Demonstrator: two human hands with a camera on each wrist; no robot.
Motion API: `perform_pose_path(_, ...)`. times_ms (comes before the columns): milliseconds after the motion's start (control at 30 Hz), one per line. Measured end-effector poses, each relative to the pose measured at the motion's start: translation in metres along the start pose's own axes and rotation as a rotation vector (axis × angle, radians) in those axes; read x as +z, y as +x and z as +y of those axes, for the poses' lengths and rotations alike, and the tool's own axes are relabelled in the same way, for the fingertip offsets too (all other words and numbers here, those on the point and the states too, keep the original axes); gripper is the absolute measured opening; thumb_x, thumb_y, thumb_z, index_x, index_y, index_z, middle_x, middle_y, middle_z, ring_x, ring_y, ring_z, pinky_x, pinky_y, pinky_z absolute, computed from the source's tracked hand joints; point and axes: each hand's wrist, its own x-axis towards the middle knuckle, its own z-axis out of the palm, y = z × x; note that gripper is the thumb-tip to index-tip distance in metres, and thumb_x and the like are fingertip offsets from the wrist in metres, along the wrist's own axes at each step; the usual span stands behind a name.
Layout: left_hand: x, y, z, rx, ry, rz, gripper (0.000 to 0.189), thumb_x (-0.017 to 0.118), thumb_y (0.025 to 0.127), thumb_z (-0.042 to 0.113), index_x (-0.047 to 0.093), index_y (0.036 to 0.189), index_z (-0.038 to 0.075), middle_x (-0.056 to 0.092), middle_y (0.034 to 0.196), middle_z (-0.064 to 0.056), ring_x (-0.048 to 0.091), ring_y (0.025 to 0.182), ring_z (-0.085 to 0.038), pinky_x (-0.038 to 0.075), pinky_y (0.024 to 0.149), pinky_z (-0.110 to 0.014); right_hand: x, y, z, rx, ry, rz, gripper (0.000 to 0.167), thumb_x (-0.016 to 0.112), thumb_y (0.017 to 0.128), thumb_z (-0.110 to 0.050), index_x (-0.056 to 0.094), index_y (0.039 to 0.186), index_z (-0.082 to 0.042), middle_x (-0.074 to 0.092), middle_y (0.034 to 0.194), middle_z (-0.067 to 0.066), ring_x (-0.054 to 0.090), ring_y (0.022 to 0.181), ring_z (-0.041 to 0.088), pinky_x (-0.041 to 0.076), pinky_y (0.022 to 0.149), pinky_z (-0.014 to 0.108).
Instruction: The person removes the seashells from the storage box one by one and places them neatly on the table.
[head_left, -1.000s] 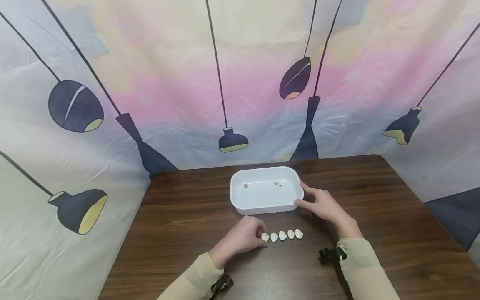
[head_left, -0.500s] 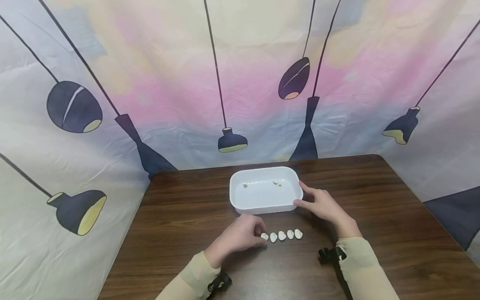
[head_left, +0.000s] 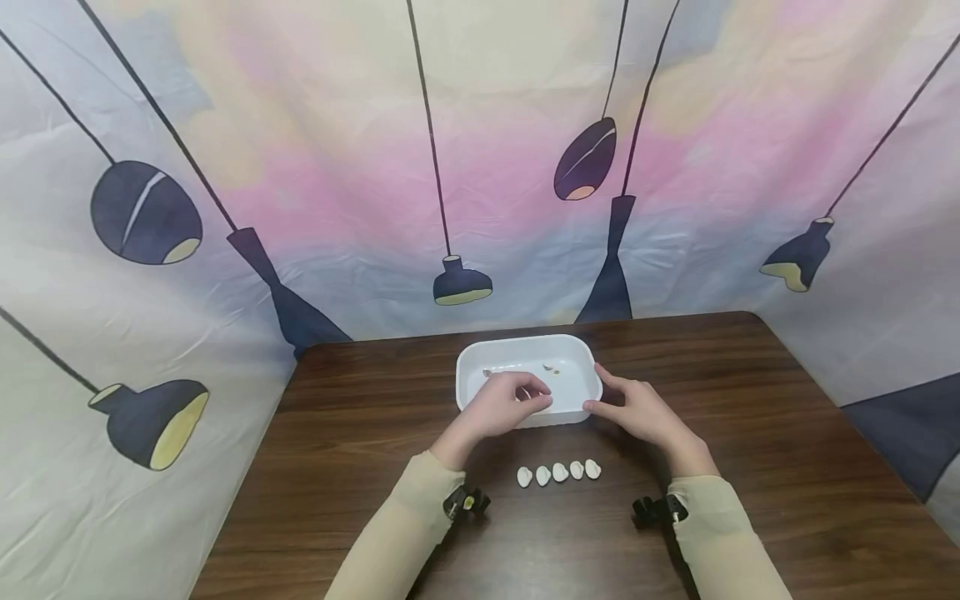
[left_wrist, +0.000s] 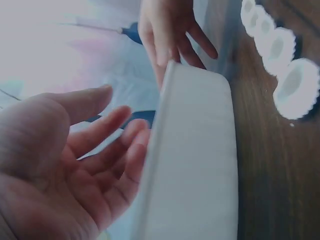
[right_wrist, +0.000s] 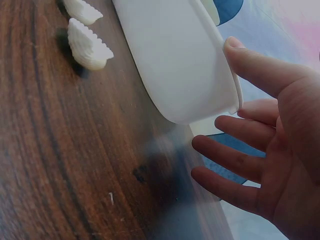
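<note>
In the head view, my left hand (head_left: 510,402) is over the near side of a white rectangular tray (head_left: 468,396). The left wrist view shows that hand (left_wrist: 90,155) with thumb and fingers apart, loosely bent, and nothing between them. My right hand (head_left: 645,412) holds the tray's right near corner, thumb on the front rim and index finger at the right side; the other fingers spread free in the right wrist view. Several white ribbed seashells (head_left: 559,472) lie in a row on the table in front of the tray.
Small shell-like bits (head_left: 551,368) lie inside the tray toward the back. All stands on a dark wooden table (head_left: 360,450) with rounded far corners. Behind it hangs a cloth backdrop (head_left: 337,167) with painted lamps. Black camera mounts (head_left: 467,503) sit on both wrists.
My left hand has left the leftmost shell in the row and moved up and forward over the tray. The shells remain in their row, and the right hand stays at the tray's corner.
</note>
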Motion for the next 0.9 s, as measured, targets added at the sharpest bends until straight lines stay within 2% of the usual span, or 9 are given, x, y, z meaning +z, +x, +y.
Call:
perform_pose_path(133,0.003,0.015,-0.009,-0.076,0.025,-0.091,0.026,0.071,0.103,0.037,0.082,0.109,0.014,0.074,0.094,0.008,0.064,0.088,-0.010,0.053,0.082,-0.031,0.002,0.002,-0.001,-0.002,-0.001,-0.007,0.084,0.075,0.098,-0.051,0.044,0.162,-0.007,0.058,0.149,0.026,0.057,0.137,0.044,0.044,0.111,0.063)
perform_pose_path(233,0.002,0.020,-0.016,-0.123,0.070,-0.141,0.030,0.068,0.104,0.041,0.081,0.100,0.014,0.069,0.082,0.008,0.060,0.079,-0.010,0.050,0.076,-0.029,0.002,0.002,-0.002,-0.011,-0.007,-0.006,0.084,0.074,0.099,-0.052,0.044,0.162,-0.007,0.060,0.147,0.027,0.058,0.135,0.045,0.045,0.110,0.064)
perform_pose_path(400,-0.003,0.017,-0.024,-0.228,0.175,-0.193,0.050,0.061,0.107,0.047,0.065,0.068,0.015,0.045,0.057,0.006,0.045,0.058,-0.012,0.040,0.062,-0.030,0.002,0.003,-0.003,-0.012,-0.011,-0.009,0.084,0.074,0.099,-0.051,0.043,0.163,-0.007,0.059,0.148,0.027,0.057,0.136,0.045,0.045,0.110,0.064)
perform_pose_path(533,-0.007,0.013,-0.027,-0.290,0.231,-0.202,0.059,0.058,0.108,0.049,0.053,0.058,0.018,0.039,0.052,0.007,0.038,0.052,-0.012,0.039,0.064,-0.031,0.001,0.004,-0.001,-0.008,-0.014,-0.002,0.083,0.075,0.099,-0.049,0.043,0.163,-0.007,0.059,0.148,0.027,0.057,0.136,0.045,0.045,0.110,0.063)
perform_pose_path(700,-0.009,0.013,-0.027,-0.336,0.242,-0.215,0.062,0.056,0.108,0.051,0.048,0.056,0.018,0.036,0.051,0.006,0.035,0.052,-0.012,0.036,0.059,-0.031,0.001,0.004,0.000,-0.011,-0.019,0.001,0.084,0.074,0.099,-0.050,0.042,0.163,-0.007,0.059,0.148,0.027,0.057,0.136,0.046,0.045,0.110,0.064)
perform_pose_path(833,-0.004,0.016,-0.026,-0.318,0.210,-0.241,0.058,0.056,0.107,0.054,0.062,0.065,0.014,0.042,0.058,0.004,0.044,0.058,-0.014,0.040,0.063,-0.031,0.001,0.002,0.001,-0.009,-0.009,0.005,0.083,0.075,0.099,-0.049,0.043,0.162,-0.006,0.058,0.149,0.027,0.056,0.137,0.046,0.044,0.111,0.064)
perform_pose_path(900,0.000,0.020,-0.024,-0.303,0.187,-0.250,0.055,0.056,0.106,0.055,0.072,0.077,0.011,0.048,0.065,0.003,0.050,0.065,-0.015,0.043,0.068,-0.032,0.001,0.002,0.001,-0.004,-0.004,0.005,0.083,0.076,0.098,-0.048,0.043,0.162,-0.007,0.057,0.149,0.027,0.056,0.138,0.045,0.044,0.111,0.064)
